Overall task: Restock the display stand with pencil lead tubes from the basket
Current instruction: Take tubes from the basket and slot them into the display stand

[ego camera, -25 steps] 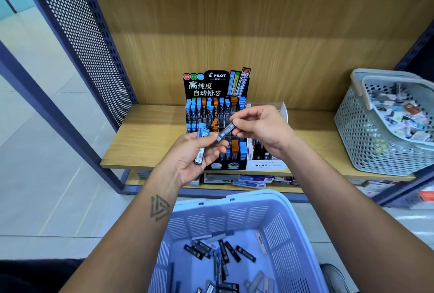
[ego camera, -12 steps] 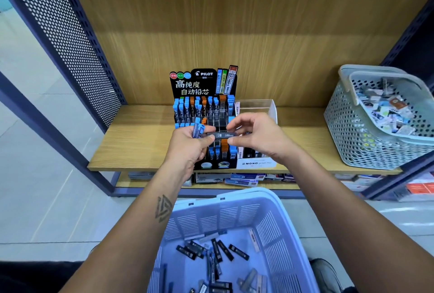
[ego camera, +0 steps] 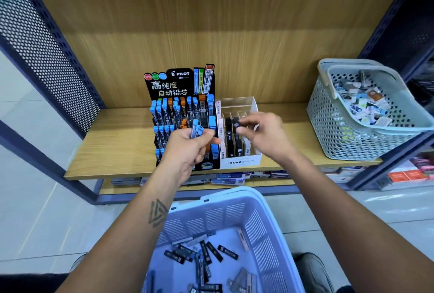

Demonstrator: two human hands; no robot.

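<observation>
Head view
Left hand (ego camera: pixel 187 149): fingers curled round a few blue-capped lead tubes (ego camera: pixel 196 129), held up in front of the black Pilot display stand (ego camera: pixel 180 86).
Right hand (ego camera: pixel 263 135): fingertips pinch one dark lead tube (ego camera: pixel 235 122), just above the slots of the white Mono stand (ego camera: pixel 242 162); the hand is blurred.
Below both grips: lavender basket (ego camera: pixel 220 208) with loose dark tubes (ego camera: pixel 211 250) on its floor.
Right of the right hand, well apart: grey basket (ego camera: pixel 340 128) on the wooden shelf (ego camera: pixel 117 147).
</observation>
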